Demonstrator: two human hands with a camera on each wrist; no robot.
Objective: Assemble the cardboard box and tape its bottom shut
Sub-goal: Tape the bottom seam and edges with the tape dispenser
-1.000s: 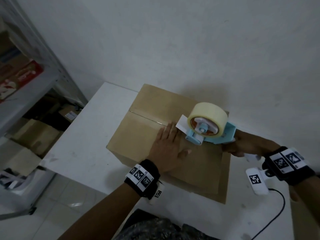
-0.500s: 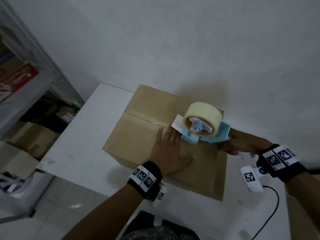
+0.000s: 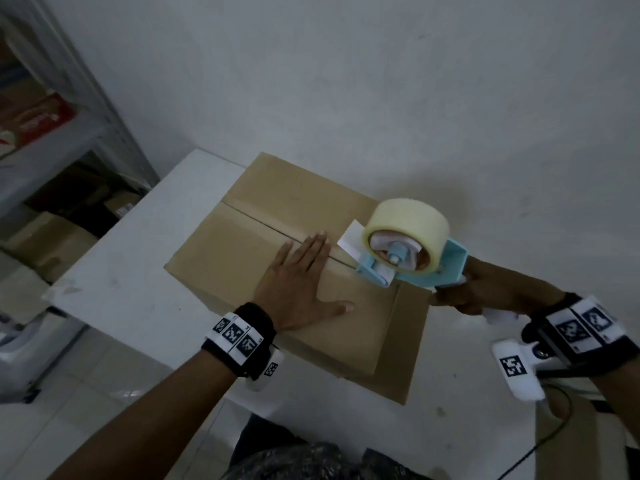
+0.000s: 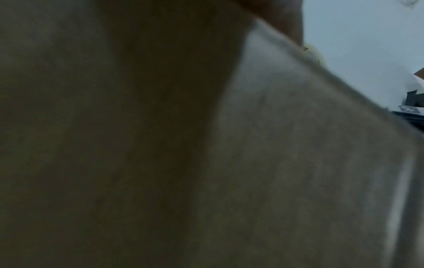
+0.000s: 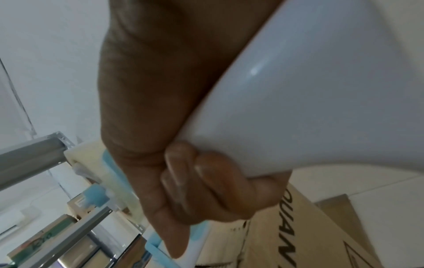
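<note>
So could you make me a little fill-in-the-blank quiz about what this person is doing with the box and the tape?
1. The left hand lies flat on top of the ____ box.
2. The right hand grips the handle of a light-blue tape ____.
3. The box sits on a ____ table.
4. To the person's left stands a metal ____ holding more boxes.

Missing words: cardboard; dispenser; white; shelf

Head: I look down from above at the box [image 3: 294,271] on the table [image 3: 131,271], wall behind, shelves at left.
Left wrist: I am pressed close against blurred cardboard [image 4: 298,163].
Right wrist: I sit right behind the right hand [image 5: 183,127].
Shared: box, dispenser [image 3: 408,254].
</note>
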